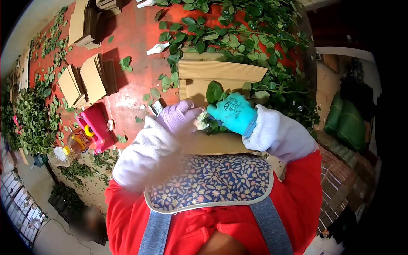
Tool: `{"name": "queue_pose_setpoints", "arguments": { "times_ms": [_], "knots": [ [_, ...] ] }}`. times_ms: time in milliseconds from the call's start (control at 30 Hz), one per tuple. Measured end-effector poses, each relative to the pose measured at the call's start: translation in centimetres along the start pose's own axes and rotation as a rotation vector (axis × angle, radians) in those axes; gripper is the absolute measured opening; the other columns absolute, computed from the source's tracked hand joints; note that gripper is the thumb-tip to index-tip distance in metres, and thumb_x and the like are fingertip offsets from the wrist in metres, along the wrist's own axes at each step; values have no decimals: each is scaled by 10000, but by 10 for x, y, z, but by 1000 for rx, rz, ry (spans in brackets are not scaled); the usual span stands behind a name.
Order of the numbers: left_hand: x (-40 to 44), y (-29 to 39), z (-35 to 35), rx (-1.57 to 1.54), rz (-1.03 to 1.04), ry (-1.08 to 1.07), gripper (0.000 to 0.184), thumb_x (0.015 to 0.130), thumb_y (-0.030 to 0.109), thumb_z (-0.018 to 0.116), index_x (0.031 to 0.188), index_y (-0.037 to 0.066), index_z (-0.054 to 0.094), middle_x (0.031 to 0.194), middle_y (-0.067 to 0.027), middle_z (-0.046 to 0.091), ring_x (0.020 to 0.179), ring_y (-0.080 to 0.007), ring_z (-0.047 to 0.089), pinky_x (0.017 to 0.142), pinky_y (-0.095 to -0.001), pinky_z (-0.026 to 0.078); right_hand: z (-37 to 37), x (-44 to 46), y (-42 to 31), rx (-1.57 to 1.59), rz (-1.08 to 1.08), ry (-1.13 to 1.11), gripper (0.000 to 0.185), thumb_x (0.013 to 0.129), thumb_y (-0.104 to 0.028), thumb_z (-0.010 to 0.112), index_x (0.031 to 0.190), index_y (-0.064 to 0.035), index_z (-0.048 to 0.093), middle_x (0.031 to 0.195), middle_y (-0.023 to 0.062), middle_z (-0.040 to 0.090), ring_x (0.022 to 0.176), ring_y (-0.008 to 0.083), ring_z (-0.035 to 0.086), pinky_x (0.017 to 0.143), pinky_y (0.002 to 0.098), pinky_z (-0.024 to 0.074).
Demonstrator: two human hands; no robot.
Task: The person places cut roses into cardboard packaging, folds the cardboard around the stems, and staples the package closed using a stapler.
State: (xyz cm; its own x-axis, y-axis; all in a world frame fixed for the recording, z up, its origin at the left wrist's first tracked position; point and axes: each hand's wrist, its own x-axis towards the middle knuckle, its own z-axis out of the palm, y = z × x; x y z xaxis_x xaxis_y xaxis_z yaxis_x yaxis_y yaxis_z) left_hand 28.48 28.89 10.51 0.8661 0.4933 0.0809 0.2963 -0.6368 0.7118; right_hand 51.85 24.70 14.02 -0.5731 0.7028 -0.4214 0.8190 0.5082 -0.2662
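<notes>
My left hand [180,116], in a thin lilac glove, is closed at the left side of a pale flower head [200,120] wrapped in white netting. Close on its right, my right hand [233,112], in a turquoise glove with dark print, is closed around leafy stems; the fingertips are partly hidden. Green leaves [215,92] rise just above the right hand's fingers. Both hands are over an open cardboard wrapper [222,71], whose lower flap lies in front of my apron.
Folded cardboard stacks [94,78] stand on the red table [140,55] at left. Near them are a pink holder [95,127] and a bottle [79,140]. Leafy stems [238,32] cover the back and right. A white net sleeve [157,49] lies above the wrapper.
</notes>
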Motion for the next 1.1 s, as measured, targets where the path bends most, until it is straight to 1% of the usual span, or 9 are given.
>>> {"name": "queue_pose_setpoints", "arguments": {
  "times_ms": [100,267,433,533,633,733,767,833,1100],
  "knots": [
    [3,2,-3,-37,-12,-38,613,637,214,804,1183,59,570,1035,-131,569,855,-316,613,716,-402,529,-9,2,-6,42,42,-130,157,829,-139,567,973,-77,572,740,84,658,728,295,677,589,447,508],
    [11,13,-8,122,-15,-163,713,621,286,791,1275,118,561,952,-97,561,824,-302,585,690,-422,500,10,1,-8,-23,95,-38,202,909,-232,513,1036,-133,635,787,94,665,694,330,646,568,488,486],
    [19,20,-6,282,-27,-180,635,675,325,738,1259,143,569,877,-71,549,786,-266,587,651,-401,499,13,-1,-11,-73,102,14,230,929,-253,485,985,-117,662,736,81,662,687,311,646,580,490,485],
    [26,26,-12,318,-35,-163,556,718,341,706,1225,144,589,904,-66,566,802,-260,590,655,-400,495,7,-4,-1,246,134,25,196,902,-229,514,842,-129,671,671,83,649,668,266,665,596,443,517],
    [23,26,-11,388,-51,-211,504,745,365,681,1194,148,605,910,-60,566,828,-258,591,671,-395,482,-91,-9,24,74,20,98,154,836,-231,600,790,-98,663,673,71,657,634,253,660,564,413,518],
    [-4,8,14,587,-4,-202,502,779,399,656,1202,136,591,916,-69,575,841,-263,600,686,-417,470,-121,38,90,821,252,429,150,853,-219,578,842,-87,650,705,100,641,621,252,638,562,373,503],
    [24,40,-16,463,-203,-451,531,792,430,644,1225,132,570,886,-78,582,801,-263,609,696,-431,470,-105,61,124,399,203,459,134,868,-188,554,870,-90,644,723,103,638,639,257,634,575,370,502],
    [3,13,4,536,57,-191,573,780,471,657,1232,132,560,807,-82,582,714,-265,613,617,-425,475,-63,107,186,-258,185,461,120,861,-143,522,932,-115,615,757,97,623,708,260,635,593,395,497],
    [14,22,-6,335,82,-121,591,751,392,735,1243,121,550,753,-81,571,670,-273,602,555,-406,477,8,121,221,-395,271,143,228,840,-155,522,1057,-168,589,877,63,610,836,272,619,721,424,458]
  ]
}}
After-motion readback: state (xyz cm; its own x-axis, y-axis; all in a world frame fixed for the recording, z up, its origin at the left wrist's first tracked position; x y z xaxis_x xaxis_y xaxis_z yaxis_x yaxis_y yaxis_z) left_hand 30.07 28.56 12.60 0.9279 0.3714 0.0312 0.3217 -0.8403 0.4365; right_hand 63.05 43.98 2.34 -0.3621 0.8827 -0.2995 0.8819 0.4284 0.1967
